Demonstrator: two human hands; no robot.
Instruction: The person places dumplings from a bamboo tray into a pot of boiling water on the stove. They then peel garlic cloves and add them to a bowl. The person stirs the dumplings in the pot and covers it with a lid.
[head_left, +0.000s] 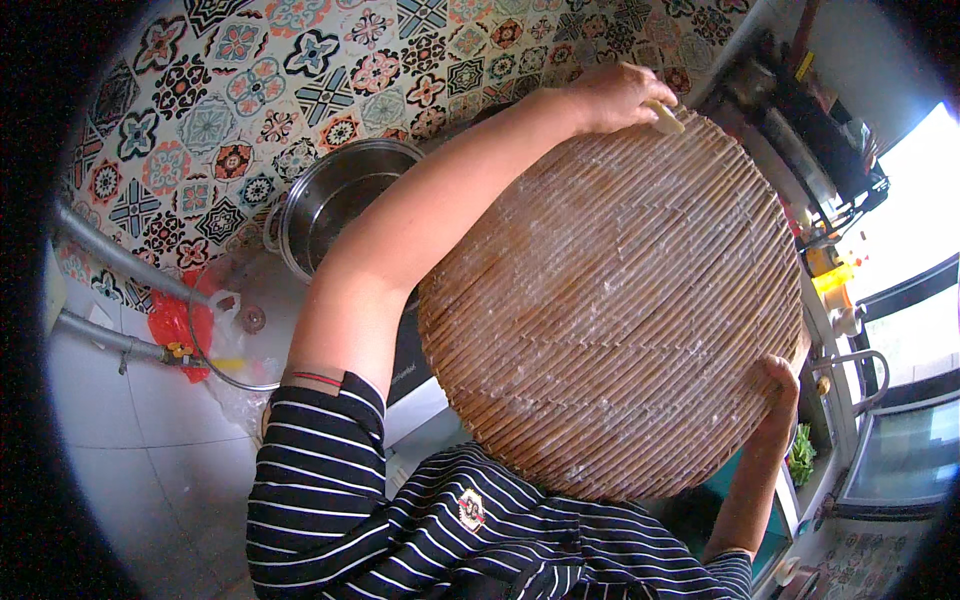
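Observation:
A round tray of bound reed stalks (607, 315), dusted with white powder like flour, is held tilted in front of my striped shirt (450, 540). My right hand (780, 386) grips its right rim, the thumb on the upper face and the other fingers hidden behind. At the far rim, my left hand (619, 97) has its fingers closed on a small pale piece that looks like dough (666, 120). That piece is right at the tray's edge; whether it touches the stalks I cannot tell. Left of the tray, partly behind my left forearm, is an uncovered steel pot (322, 195).
A glass lid (225, 352) leans left of the pot near a red plastic bag (180, 330) and grey pipes (127, 247). Patterned tiles (315, 52) cover the wall. At right are a knife rack (817, 127), a faucet (877, 367) and green vegetables (801, 454).

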